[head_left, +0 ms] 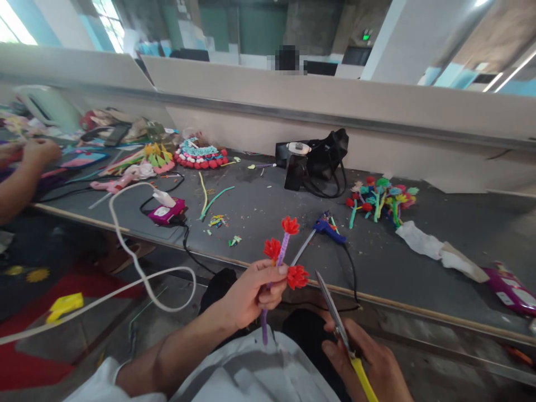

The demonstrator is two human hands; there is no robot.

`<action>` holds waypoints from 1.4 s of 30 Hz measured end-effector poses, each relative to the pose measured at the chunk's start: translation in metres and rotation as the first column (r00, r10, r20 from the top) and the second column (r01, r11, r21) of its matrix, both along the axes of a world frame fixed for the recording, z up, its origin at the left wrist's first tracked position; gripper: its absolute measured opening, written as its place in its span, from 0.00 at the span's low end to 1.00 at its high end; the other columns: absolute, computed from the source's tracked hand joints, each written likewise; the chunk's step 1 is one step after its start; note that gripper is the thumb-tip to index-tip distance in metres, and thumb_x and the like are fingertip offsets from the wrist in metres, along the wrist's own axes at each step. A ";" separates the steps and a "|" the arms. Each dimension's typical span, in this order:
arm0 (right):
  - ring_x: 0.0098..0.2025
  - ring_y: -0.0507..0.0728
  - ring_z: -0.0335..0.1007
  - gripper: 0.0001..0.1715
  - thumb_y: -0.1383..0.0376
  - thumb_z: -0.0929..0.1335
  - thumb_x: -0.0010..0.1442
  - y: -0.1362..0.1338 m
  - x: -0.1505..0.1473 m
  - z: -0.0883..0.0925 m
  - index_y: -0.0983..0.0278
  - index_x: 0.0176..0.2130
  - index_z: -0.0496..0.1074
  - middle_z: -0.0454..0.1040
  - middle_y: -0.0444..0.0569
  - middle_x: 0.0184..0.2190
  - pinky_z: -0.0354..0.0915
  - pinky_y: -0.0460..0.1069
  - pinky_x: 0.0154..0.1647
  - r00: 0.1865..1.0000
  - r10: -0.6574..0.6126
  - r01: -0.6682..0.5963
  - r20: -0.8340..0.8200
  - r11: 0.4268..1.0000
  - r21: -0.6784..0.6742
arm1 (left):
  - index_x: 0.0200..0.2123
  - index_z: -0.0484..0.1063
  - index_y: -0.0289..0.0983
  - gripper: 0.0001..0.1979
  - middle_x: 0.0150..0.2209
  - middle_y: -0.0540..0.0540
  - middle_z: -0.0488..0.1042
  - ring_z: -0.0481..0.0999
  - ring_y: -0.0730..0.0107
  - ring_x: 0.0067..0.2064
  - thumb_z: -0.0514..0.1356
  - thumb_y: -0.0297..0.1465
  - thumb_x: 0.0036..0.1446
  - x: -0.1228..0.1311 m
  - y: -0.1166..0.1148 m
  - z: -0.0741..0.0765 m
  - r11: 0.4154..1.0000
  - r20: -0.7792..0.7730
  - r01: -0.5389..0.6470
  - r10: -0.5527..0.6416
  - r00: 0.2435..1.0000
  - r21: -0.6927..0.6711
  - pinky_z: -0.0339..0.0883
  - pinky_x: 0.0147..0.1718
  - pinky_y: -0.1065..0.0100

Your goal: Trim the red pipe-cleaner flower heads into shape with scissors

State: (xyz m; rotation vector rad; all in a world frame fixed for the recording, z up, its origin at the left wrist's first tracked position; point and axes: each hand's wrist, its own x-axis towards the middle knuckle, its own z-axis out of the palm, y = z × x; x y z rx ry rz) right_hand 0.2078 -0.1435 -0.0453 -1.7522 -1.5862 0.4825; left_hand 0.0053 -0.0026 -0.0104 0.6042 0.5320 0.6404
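Observation:
My left hand point(250, 293) is closed round a purple pipe-cleaner stem point(264, 329) that carries three red flower heads point(290, 225); it holds the stem upright in front of the table edge. My right hand point(368, 357) grips yellow-handled scissors point(335, 315), whose blades point up and left toward the lowest red flower, a short gap away. A blue glue gun point(329, 228) lies on the grey table point(259, 206) just beyond the flowers.
A heap of finished pipe-cleaner flowers point(383, 198) lies at the right, a black bag point(322, 159) and a dark bottle point(295, 167) behind. A white cable point(138, 262) loops off the table edge. Another person's hand point(36, 153) works at far left among craft pieces.

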 end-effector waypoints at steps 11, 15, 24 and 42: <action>0.19 0.49 0.68 0.20 0.48 0.67 0.63 -0.002 0.011 0.005 0.60 0.40 0.76 0.73 0.41 0.21 0.64 0.40 0.22 0.991 0.097 -0.099 0.091 0.995 0.013 | 0.30 0.76 0.33 0.10 0.12 0.59 0.58 0.50 0.85 0.14 0.72 0.30 0.45 -0.005 0.001 0.003 0.990 -0.053 -0.095 0.101 0.993 0.101 0.38 0.16 0.76; 0.19 0.51 0.70 0.20 0.48 0.68 0.63 -0.002 0.019 0.005 0.59 0.43 0.77 0.75 0.42 0.21 0.67 0.41 0.23 0.967 0.163 -0.166 0.196 0.986 0.001 | 0.30 0.77 0.32 0.12 0.14 0.57 0.64 0.52 0.85 0.14 0.73 0.31 0.43 -0.005 0.000 0.003 0.981 -0.119 -0.120 0.139 0.983 0.154 0.38 0.16 0.75; 0.18 0.52 0.70 0.24 0.44 0.62 0.66 -0.004 0.024 0.007 0.56 0.41 0.77 0.76 0.43 0.21 0.67 0.44 0.23 0.927 0.094 -0.114 0.364 0.993 0.036 | 0.28 0.79 0.32 0.13 0.18 0.54 0.69 0.52 0.86 0.16 0.74 0.31 0.37 -0.006 0.000 0.006 0.966 -0.199 -0.149 0.192 0.961 0.210 0.39 0.17 0.73; 0.17 0.50 0.68 0.15 0.51 0.65 0.66 0.000 0.046 0.024 0.56 0.39 0.75 0.71 0.38 0.18 0.61 0.43 0.19 0.827 0.270 -0.317 0.494 0.948 0.013 | 0.27 0.81 0.34 0.08 0.25 0.50 0.75 0.69 0.75 0.27 0.71 0.25 0.38 -0.010 0.004 -0.003 0.940 -0.258 -0.076 0.169 0.951 0.334 0.63 0.28 0.73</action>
